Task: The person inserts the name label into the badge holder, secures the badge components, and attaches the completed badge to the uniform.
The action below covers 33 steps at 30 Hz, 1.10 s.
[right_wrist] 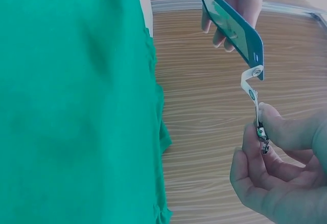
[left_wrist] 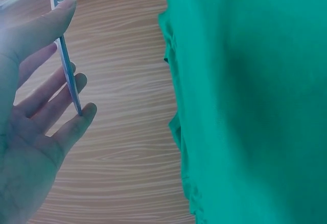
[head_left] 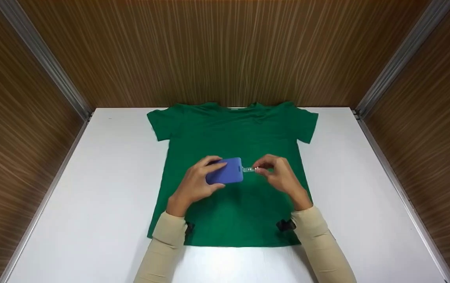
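My left hand grips a blue badge holder by its edges, thumb along the near side and fingers on the far side. In the right wrist view the holder is seen tilted, with a lighter face on one side. A clear strap with snaps runs from its slot to a small metal clip. That clip is pinched between the thumb and fingers of my right hand. Both hands are above a green T-shirt, spread flat with its collar at the far side.
The shirt lies on a white table. Wood-grain panels close off the back and both sides, with metal strips along the corners. Beige sleeves cover both forearms, and a small dark device sits at the right wrist.
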### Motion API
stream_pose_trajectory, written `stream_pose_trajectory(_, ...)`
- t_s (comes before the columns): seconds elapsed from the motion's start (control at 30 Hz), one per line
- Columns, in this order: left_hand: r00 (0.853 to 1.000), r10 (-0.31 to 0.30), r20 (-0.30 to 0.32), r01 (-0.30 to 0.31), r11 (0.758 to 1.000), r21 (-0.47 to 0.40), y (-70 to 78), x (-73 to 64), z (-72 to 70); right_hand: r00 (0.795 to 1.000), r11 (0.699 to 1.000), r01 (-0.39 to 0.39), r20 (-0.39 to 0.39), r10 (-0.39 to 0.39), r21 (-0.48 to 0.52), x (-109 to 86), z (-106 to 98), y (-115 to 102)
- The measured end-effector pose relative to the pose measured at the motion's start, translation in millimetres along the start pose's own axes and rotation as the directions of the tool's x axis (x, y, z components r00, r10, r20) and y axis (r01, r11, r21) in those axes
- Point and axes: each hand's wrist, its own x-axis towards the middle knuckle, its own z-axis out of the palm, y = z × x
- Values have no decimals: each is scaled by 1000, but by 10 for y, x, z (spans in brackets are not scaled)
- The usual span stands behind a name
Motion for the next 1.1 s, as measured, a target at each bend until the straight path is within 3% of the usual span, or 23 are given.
stream_pose_trajectory(0.3,1000,10,9,-10,1000,1,10,-7,2,1000,1000,0,29,-1,17,-9,5,-6)
stream_pose_trajectory(0.67,1000,-2,6,2,1000,-7,-7,-10,-29,999,998,33,-8,-33,56,2,-21,-6)
stream_pose_trajectory(1.1,1000,15,0,-15,999,-37,23,-9,-15,999,998,44,11,-44,53,1,-10,-24)
